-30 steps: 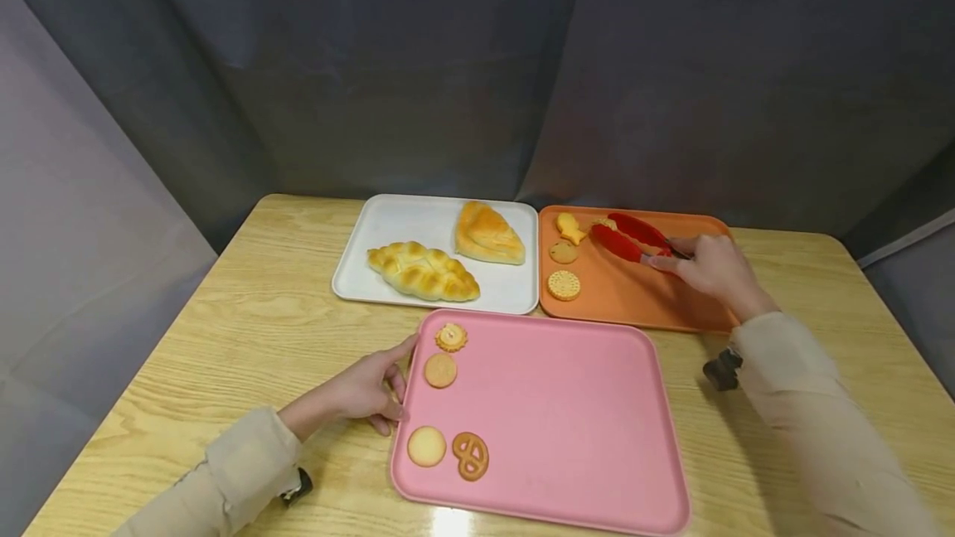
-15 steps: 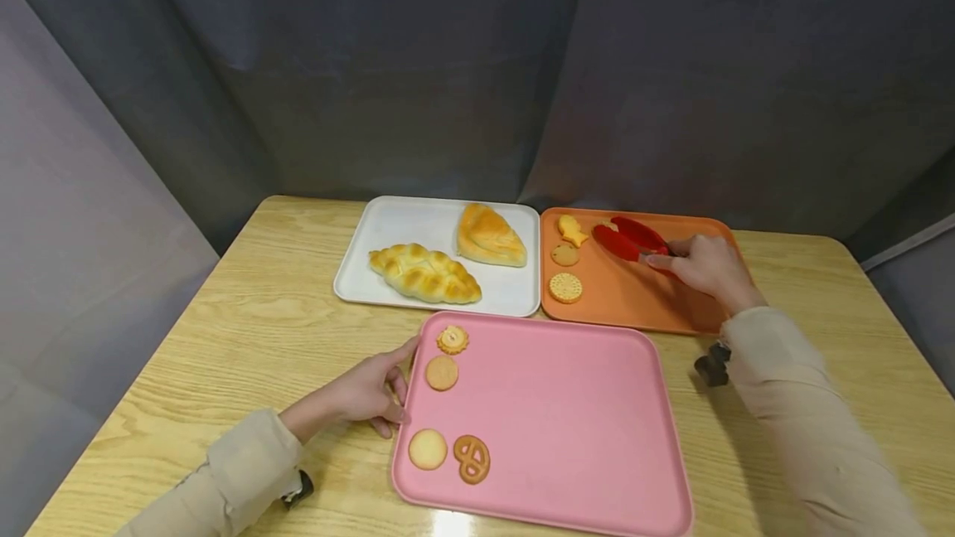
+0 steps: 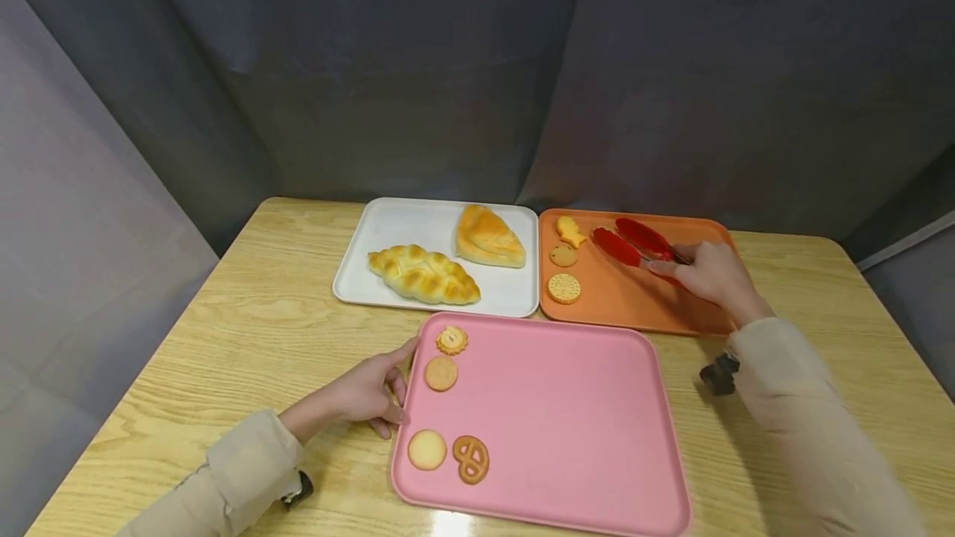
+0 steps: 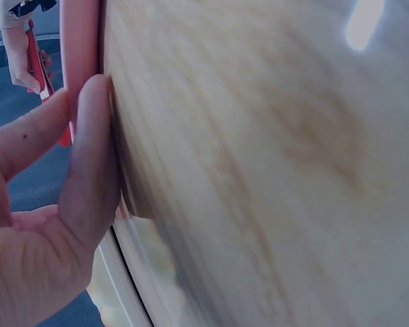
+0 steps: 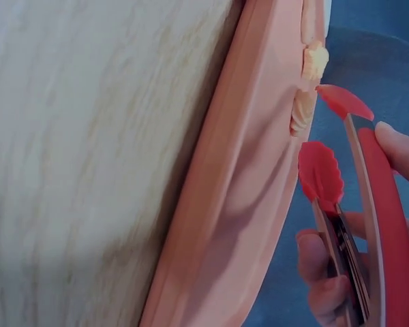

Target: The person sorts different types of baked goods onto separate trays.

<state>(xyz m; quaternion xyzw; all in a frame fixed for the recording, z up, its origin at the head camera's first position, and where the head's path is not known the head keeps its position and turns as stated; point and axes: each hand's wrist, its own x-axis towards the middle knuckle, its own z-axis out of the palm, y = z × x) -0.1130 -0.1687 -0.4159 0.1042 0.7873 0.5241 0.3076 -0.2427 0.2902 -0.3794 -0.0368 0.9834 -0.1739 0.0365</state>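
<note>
In the head view my right hand holds red-tipped tongs over the orange tray, their tips spread apart. The right wrist view shows a ridged cookie on that tray near the tongs' tips, nothing visibly clamped. A fish-shaped cracker, a speckled cookie and a round biscuit lie along the tray's left side. My left hand pinches the left rim of the pink tray, thumb and finger on either side of it in the left wrist view.
On the pink tray lie a scalloped cookie, two round cookies, one tan and one pale, and a pretzel. A white tray bears a braided bread and a triangular pastry. Dark curtain hangs behind.
The tongs' tips drew closer together half a second ago, then spread wider again. The cookie glimpsed by the tips earlier is now hidden in the head view. My left hand stays put.
</note>
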